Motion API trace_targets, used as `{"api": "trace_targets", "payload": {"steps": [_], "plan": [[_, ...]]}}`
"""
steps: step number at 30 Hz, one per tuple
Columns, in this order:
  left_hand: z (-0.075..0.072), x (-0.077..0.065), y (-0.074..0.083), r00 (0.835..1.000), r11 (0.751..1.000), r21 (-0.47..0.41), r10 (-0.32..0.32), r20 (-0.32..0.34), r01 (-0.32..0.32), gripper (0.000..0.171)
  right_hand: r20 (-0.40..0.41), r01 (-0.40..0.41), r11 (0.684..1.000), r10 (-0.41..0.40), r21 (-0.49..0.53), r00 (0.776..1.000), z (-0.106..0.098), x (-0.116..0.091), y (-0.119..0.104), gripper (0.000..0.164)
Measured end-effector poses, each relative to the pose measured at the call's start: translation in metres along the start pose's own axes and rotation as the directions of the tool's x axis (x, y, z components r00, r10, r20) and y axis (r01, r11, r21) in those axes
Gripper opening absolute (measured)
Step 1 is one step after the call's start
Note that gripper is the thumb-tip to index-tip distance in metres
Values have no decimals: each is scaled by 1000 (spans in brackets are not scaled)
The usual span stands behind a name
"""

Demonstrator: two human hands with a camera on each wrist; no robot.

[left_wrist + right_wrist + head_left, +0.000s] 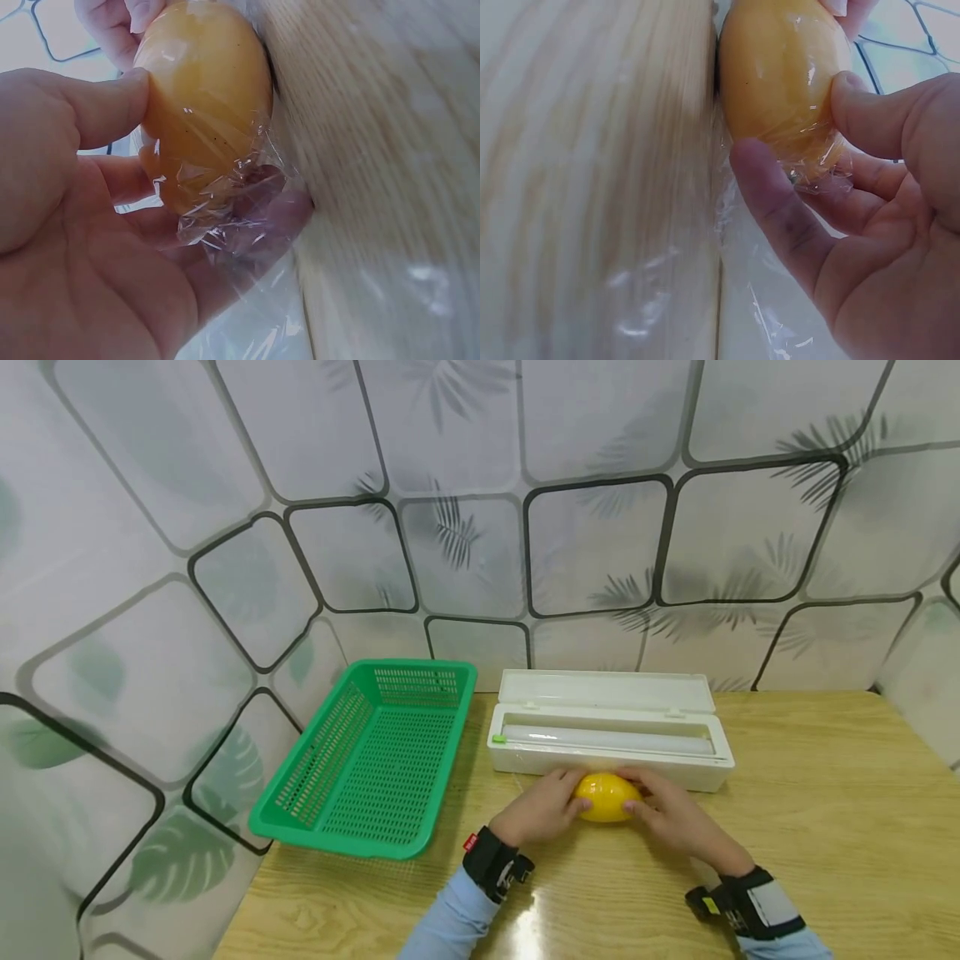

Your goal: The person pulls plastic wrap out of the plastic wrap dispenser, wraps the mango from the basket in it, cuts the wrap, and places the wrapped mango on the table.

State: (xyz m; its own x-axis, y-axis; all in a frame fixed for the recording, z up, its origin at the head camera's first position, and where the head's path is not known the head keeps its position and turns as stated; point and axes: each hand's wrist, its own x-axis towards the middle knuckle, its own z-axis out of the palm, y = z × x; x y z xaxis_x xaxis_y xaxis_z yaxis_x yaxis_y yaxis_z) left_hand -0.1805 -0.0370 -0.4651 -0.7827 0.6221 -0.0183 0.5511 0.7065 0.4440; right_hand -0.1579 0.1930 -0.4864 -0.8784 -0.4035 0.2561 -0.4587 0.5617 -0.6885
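A wooden table carries a green basket at left and, far of centre, a white cling-film box, lid raised, with 1 roll inside. Just near of the box sits a yellow oval fruit, between 2 partly closed hands: the left hand pinches its left end, the right hand its right. Clear film crumples around both ends. Wrapping appears in hand; the next move probably calls for tucking loose film snugly under.
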Motion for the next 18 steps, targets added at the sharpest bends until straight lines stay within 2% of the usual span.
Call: {"api": "trace_targets", "payload": {"steps": [7,12,18], "plan": [[3,2,-3,1000,999,-33,-29,10,30,49,3,-32,999,32,-3,999,-1,0,-1,38],[3,4,-5,1000,990,-141,-30,-9,29,47,8,-70,997,70,8,997,-1,3,-2,35],[5,5,-9,998,960,-278,-53,-41,39,37,6,-102,995,101,16,995,0,4,-2,35]]}}
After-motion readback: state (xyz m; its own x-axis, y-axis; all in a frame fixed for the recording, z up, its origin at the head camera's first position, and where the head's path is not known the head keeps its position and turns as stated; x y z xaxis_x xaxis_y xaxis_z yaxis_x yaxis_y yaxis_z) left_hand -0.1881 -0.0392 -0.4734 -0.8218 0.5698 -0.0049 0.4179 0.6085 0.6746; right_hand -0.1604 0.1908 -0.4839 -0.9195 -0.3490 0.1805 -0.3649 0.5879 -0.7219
